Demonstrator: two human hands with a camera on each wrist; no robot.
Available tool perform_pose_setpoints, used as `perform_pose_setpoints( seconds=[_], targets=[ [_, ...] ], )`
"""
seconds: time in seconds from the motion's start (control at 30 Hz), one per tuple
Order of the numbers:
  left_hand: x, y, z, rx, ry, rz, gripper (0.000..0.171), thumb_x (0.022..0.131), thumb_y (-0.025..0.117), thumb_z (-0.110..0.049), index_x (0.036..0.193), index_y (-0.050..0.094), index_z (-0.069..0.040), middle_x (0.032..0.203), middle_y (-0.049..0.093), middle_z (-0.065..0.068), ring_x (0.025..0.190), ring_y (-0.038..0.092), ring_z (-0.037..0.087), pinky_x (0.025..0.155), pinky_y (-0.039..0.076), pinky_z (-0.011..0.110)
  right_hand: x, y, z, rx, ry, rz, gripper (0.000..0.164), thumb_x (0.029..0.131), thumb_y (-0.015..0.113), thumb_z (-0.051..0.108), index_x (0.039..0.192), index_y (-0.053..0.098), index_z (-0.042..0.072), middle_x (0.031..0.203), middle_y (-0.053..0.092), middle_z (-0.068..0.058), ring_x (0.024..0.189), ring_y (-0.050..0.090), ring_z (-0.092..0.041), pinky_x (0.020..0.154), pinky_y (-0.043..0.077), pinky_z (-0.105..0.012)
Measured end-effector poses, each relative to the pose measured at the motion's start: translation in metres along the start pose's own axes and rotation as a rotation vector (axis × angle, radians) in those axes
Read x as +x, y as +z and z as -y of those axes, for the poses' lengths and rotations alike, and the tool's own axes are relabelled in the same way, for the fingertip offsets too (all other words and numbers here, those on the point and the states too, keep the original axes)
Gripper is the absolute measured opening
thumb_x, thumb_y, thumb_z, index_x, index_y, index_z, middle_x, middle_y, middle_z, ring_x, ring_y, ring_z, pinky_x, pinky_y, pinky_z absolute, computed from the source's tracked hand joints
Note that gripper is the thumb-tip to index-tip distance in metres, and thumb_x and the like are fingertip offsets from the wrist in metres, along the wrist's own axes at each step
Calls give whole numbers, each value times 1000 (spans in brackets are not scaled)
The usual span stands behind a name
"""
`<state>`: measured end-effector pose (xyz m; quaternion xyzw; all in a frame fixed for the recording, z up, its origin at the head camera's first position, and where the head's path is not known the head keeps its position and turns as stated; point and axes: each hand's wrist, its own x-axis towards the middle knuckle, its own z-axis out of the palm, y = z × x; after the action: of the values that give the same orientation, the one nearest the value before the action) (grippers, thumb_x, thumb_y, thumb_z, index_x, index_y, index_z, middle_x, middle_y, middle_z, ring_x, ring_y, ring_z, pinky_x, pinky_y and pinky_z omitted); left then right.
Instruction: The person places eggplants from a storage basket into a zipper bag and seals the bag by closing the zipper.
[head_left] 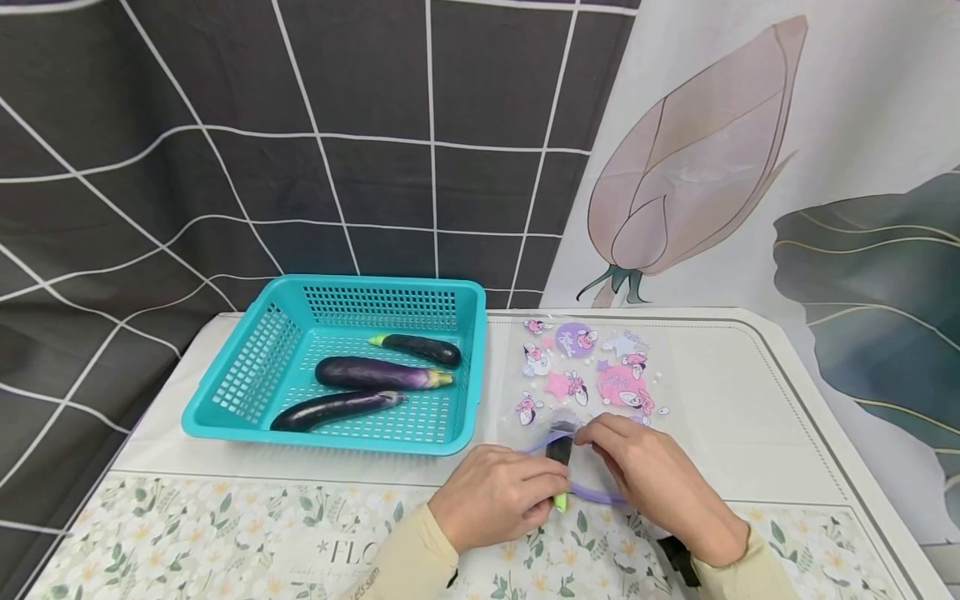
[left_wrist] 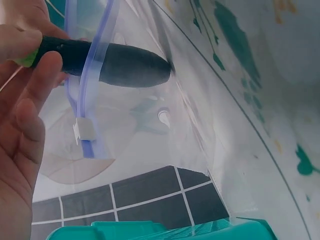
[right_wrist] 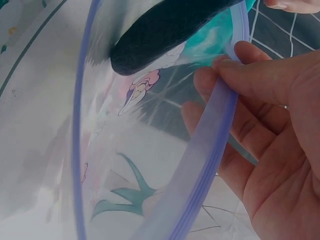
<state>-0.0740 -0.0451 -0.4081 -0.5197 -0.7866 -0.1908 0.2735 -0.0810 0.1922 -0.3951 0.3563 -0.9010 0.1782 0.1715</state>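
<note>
A dark eggplant [left_wrist: 132,65] with a green stem end lies partly inside a clear zip bag [head_left: 577,375] printed with pink and purple cartoon figures. My left hand [head_left: 504,492] pinches the eggplant by its green end, which stays outside the bag mouth. On the other side, my right hand [head_left: 651,471] pinches the purple zip edge [right_wrist: 220,115] between thumb and fingers, and the mouth gapes around the eggplant. A white slider [left_wrist: 85,130] sits at one end of the zip in the left wrist view.
To the left stands a turquoise basket [head_left: 225,417] with three eggplants [head_left: 375,372] in it. The table [head_left: 750,400] carries a floral cover [head_left: 225,533] along its near side. Behind it hang a dark checked cloth [head_left: 375,167] and a white flower-print cloth [head_left: 690,167].
</note>
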Motion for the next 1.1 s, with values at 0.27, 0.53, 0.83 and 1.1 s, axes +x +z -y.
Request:
perform_pose_setpoints(
  seconds=[0.27, 0.53, 0.83, 1.1],
  targets=[
    [3, 2, -2, 25, 23, 18, 18, 83, 76, -16, 100, 77, -23, 108, 72, -12, 88, 69, -3, 77, 51, 9, 0, 0, 0, 1, -7, -4, 29, 81, 73, -6, 98, 68, 17, 96, 66, 10, 85, 66, -8, 68, 57, -30],
    [3, 4, -3, 68, -9, 13, 16, 83, 74, -15, 98, 78, -21, 107, 73, -11, 80, 69, -2, 65, 52, 11, 0, 0, 1, -6, -6, -2, 31, 80, 74, -6, 97, 68, 18, 95, 66, 9, 86, 66, -8, 67, 57, -29],
    [4, 7, -8, 112, -77, 31, 10, 87, 72, -16, 93, 76, -23, 108, 74, -10, 67, 69, 1, 51, 50, 15, 1, 0, 1, 10, -19, -5, 28, 81, 73, -6, 98, 69, 16, 97, 67, 8, 87, 67, -10, 68, 58, -30],
    [4, 8, -9, 187, -87, 60, 9, 92, 69, -14, 92, 75, -21, 109, 75, -6, 46, 58, 3, 36, 32, 17, 0, -1, 1, 16, -21, -7, 27, 84, 70, -6, 99, 68, 16, 99, 68, 7, 90, 68, -11, 71, 58, -32]
  ],
)
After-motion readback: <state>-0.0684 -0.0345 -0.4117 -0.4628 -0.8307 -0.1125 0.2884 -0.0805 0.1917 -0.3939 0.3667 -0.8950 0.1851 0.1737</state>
